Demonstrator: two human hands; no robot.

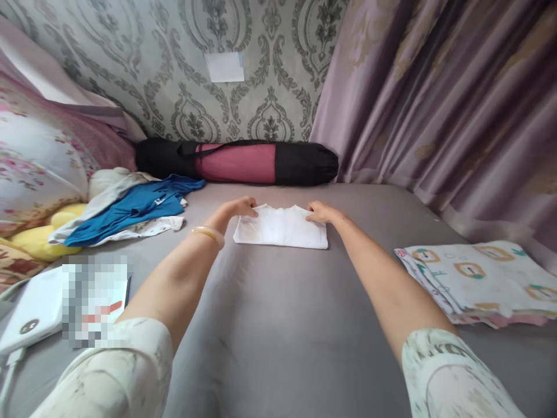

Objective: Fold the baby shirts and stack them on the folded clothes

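Note:
A white garment (282, 228), folded into a flat rectangle, lies on the grey bed sheet (287, 325) in the middle of the view. My left hand (242, 207) pinches its far left corner, fingers closed on the cloth. At the far right corner, my right hand (319, 211) grips the fabric between thumb and fingers. The far edge between the hands looks uneven, with a slight dip in the middle. A pale bangle (209, 233) circles my left wrist.
A black and pink rolled bag (235, 164) lies against the patterned wall. On the left are a blue shirt (134, 212), yellow plush (35, 239), a white power bank (39, 307) and a pixelated phone-like object (104, 302). Folded printed cloths (487, 278) are stacked right, near purple curtains (404, 87).

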